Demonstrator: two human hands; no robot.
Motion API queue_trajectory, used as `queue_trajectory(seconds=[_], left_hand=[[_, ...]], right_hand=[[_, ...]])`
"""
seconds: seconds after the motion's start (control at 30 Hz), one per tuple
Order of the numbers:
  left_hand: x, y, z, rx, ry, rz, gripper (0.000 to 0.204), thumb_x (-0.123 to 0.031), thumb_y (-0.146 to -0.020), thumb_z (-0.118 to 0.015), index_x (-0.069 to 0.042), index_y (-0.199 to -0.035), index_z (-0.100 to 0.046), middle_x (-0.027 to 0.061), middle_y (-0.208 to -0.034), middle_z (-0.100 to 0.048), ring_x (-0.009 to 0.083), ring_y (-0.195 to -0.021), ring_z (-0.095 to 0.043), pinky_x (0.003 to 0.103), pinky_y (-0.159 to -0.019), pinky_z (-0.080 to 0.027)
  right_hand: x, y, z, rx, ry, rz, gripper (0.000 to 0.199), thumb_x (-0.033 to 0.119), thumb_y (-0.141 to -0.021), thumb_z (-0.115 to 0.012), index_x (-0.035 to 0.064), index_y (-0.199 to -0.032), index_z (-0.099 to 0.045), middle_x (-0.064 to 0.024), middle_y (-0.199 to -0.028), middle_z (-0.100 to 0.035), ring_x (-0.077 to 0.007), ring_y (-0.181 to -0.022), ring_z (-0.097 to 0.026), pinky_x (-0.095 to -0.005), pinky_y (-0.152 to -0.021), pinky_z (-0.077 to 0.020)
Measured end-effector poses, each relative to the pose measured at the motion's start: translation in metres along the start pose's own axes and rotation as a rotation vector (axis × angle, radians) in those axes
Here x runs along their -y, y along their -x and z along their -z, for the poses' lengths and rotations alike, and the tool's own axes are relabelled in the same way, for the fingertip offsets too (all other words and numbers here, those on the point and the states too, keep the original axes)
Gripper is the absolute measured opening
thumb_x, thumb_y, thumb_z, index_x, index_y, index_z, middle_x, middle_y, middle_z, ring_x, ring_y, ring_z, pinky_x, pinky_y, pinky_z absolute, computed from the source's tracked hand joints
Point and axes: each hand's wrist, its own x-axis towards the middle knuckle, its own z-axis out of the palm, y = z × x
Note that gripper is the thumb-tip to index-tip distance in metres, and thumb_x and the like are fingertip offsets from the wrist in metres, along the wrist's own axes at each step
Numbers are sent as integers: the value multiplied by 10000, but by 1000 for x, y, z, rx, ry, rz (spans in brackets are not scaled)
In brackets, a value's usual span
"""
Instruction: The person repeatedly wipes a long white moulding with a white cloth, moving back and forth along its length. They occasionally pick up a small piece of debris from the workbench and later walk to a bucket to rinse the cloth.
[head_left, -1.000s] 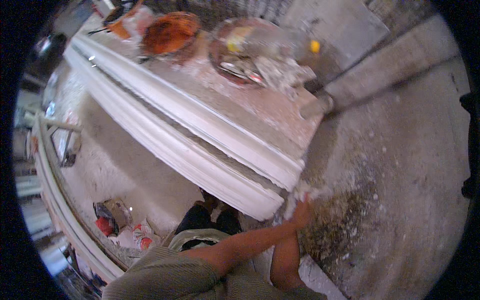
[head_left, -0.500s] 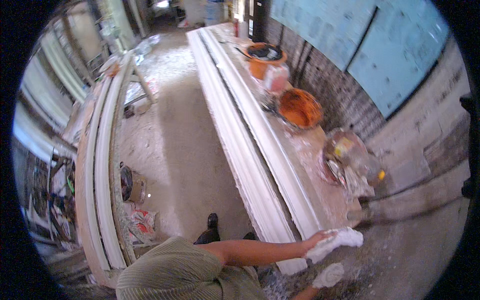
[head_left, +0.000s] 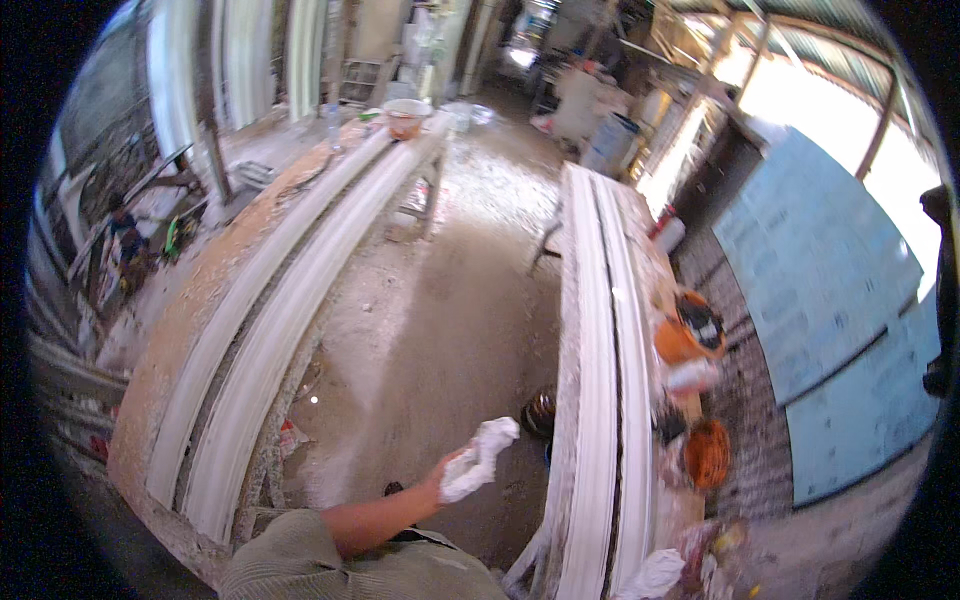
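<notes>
My left hand [head_left: 455, 478] reaches out over the floor between two long benches. It is closed round a soft, lumpy white clump [head_left: 487, 452] that looks like wet plaster or a plaster-soaked rag; the white hides most of the fingers. At the lower edge, beside the right bench, a white mass [head_left: 655, 572] marks where my right hand is, its fingers hidden. Long white moulded strips [head_left: 590, 400] lie side by side along the right bench, close to that hand. Two similar white strips [head_left: 270, 385] run along the left bench.
Along the right bench's far side stand an orange bucket [head_left: 680, 340] with dark contents and an orange-stained bowl [head_left: 706, 453]. A clear bowl [head_left: 405, 118] sits at the left bench's far end. Blue panels [head_left: 815, 300] line the right wall. A dark round container [head_left: 540, 412] stands by the right bench.
My view has swung left and up. My left hand, with the white clump, has moved from the right bench's near end to over the floor; my right hand is now at the lower edge.
</notes>
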Motion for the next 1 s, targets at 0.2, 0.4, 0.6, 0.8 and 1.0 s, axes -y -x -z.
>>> queue_trajectory(seconds=[0.2, 0.4, 0.6, 0.8, 1.0], left_hand=[[-164, 47, 59, -156, 186, -300, 339, -278, -938, -501, -7, -1133, -559, 159, -999, -646, 276, -901, -653, 396, -834, -545], [-246, 101, 58, -196, 265, -745, 388, -279, -957, -476, -27, -1252, -492, 155, -1081, -608, 276, -967, -616, 400, -876, -512], [-238, 121, 22, -435, 281, -1249, 450, -246, -962, -480, -66, -1367, -407, 76, -1199, -564, 226, -1021, -576, 375, -903, -470], [-235, 112, 8, -690, 329, -1752, 360, -191, -949, -506, -80, -1291, -488, 98, -1171, -595, 229, -959, -614, 379, -847, -511], [-219, 105, 23, -542, 516, -2149, 347, -197, -931, -545, -56, -1248, -527, 107, -1147, -609, 244, -1022, -606, 364, -896, -504]], right_hand=[[-84, -173, 163, -398, -1252, -624, 171, 168, -803, -603, 63, -931, -643, -135, -905, -658, -254, -776, -640, -388, -644, -528], [-187, -303, 309, -930, -1559, -451, 150, 148, -748, -577, 55, -841, -650, -112, -797, -657, -246, -707, -639, -368, -609, -515], [-293, -418, 460, -1326, -1620, 470, 265, 282, -855, -494, 121, -660, -574, -72, -682, -593, -252, -661, -592, -369, -570, -458], [-456, -405, 632, -2166, -1264, 1118, 218, 311, -823, -550, 136, -703, -598, -50, -715, -610, -243, -677, -587, -396, -599, -464], [-575, -300, 769, -2439, -876, 1496, 139, 224, -751, -602, 124, -655, -605, -88, -693, -605, -295, -674, -584, -426, -618, -459]])
